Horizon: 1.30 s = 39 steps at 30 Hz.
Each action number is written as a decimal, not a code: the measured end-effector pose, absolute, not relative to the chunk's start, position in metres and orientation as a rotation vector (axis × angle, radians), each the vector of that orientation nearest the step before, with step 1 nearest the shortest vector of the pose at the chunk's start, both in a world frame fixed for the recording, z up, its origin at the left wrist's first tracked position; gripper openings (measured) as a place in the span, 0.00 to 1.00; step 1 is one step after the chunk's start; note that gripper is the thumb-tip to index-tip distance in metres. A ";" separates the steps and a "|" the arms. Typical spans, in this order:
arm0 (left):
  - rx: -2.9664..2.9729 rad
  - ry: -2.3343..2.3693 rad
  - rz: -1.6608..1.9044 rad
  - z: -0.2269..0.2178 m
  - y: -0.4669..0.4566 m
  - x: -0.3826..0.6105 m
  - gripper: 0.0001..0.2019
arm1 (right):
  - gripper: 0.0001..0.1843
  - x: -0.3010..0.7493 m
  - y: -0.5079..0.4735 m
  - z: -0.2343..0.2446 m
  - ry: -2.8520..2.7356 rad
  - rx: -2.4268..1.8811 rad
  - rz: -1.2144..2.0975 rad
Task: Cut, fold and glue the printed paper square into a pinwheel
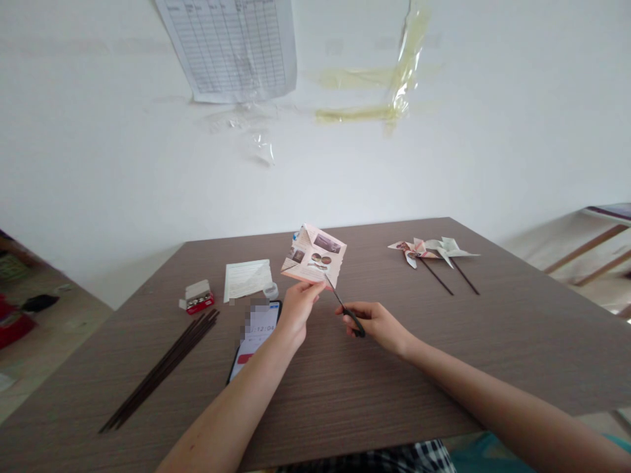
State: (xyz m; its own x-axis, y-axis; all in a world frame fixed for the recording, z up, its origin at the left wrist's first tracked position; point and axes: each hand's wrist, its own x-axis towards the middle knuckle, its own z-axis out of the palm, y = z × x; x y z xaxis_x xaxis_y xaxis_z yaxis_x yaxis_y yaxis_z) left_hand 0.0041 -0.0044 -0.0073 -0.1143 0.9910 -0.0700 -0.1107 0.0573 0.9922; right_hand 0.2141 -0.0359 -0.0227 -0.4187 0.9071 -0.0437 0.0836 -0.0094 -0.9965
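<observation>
1. The left hand (298,309) is closed on a square of printed paper (314,256), pinching its lower edge between thumb and fingers and holding it up off the table (345,401).
2. The paper sits just above that hand and is printed with small photos; creases run across it, and it tilts towards the camera.
3. The right hand (377,326) is closed around the finger loops of a pair of black-handled scissors (344,305), gripping them low, just beside the left hand.
4. The scissors' narrow blades point up and to the left, their tip meeting the paper's lower edge. Whether they are cutting cannot be told.
5. Beyond the hands, two paper pinwheels (434,253) on dark sticks lie on the table to the right.
6. To the left lie a bundle of dark sticks (160,368), a red-and-white box (198,297) and a white printed sheet (248,279).
7. A phone (256,335) lies directly under the left forearm – its screen is lit, partly blurred.
</observation>
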 end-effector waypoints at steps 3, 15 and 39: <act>1.029 1.249 1.276 -0.008 -0.005 0.006 0.10 | 0.37 0.214 -0.038 -0.019 -1.557 -1.051 1.494; 1.024 1.260 1.257 -0.007 -0.007 0.009 0.10 | 0.36 0.213 -0.036 -0.021 -1.534 -1.071 1.492; 1.174 1.268 1.217 -0.015 -0.004 0.006 0.12 | 0.36 0.212 -0.035 -0.021 -1.483 -1.044 1.490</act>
State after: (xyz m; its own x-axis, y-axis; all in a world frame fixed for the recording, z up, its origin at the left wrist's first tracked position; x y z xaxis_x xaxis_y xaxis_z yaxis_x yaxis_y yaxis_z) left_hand 0.0062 -0.0039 -0.0149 -0.0488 0.9984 -0.0288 0.0122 0.0294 0.9995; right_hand 0.2122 -0.0347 -0.0210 -0.3643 0.9308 -0.0297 0.0255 -0.0219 -0.9994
